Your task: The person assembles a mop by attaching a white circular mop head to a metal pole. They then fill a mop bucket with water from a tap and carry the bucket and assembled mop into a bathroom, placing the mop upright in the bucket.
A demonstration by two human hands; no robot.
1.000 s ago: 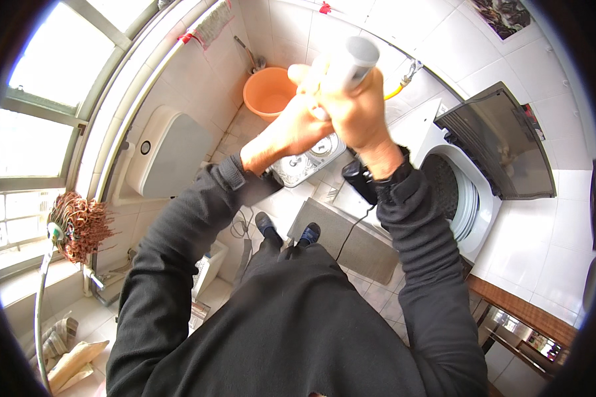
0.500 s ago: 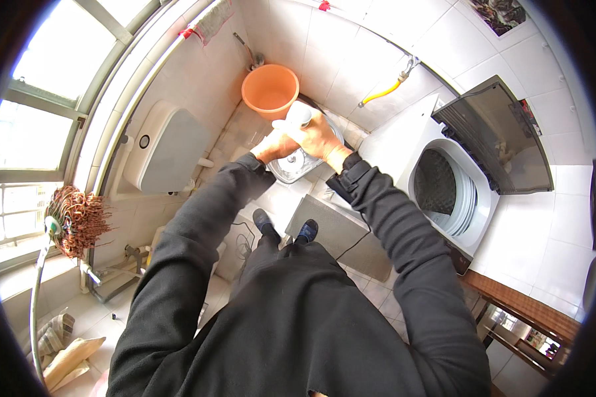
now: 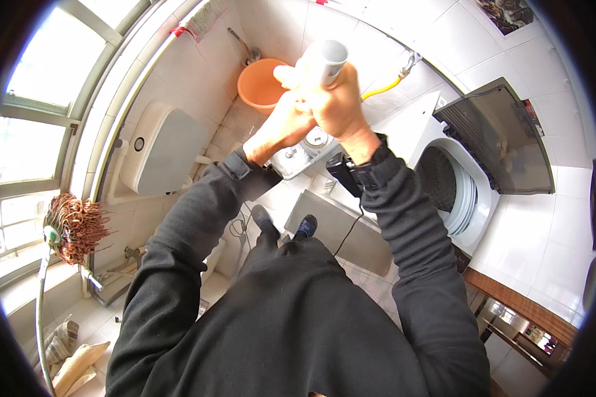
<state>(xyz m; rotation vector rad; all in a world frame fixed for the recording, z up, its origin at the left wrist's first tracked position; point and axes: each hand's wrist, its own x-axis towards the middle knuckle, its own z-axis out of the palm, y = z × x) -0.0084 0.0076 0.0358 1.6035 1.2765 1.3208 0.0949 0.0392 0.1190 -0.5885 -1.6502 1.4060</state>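
Both my hands are raised together at the upper middle, closed about a white cylinder with a grey round end [image 3: 330,54]; its exact kind does not show. My right hand [image 3: 343,106] wraps round its side, just below the grey end. Pressed against it from the left is my left hand [image 3: 286,119], fingers closed and slightly blurred; a pale tip sticks out beside them. Beneath the hands, partly hidden, is a silvery panel with round fittings [image 3: 298,162]. The orange bucket [image 3: 261,83] stands just behind my left hand.
At the right a white top-loading washing machine [image 3: 467,221] has its dark lid [image 3: 503,142] raised. A grey-white cistern [image 3: 165,149] hangs on the left wall, near a mop with a reddish-brown head [image 3: 79,228]. A grey board [image 3: 344,231] lies before my feet.
Both hands have risen toward me with the white cylinder, which now looks larger and has its grey end tipped up to the right. My view has shifted slightly.
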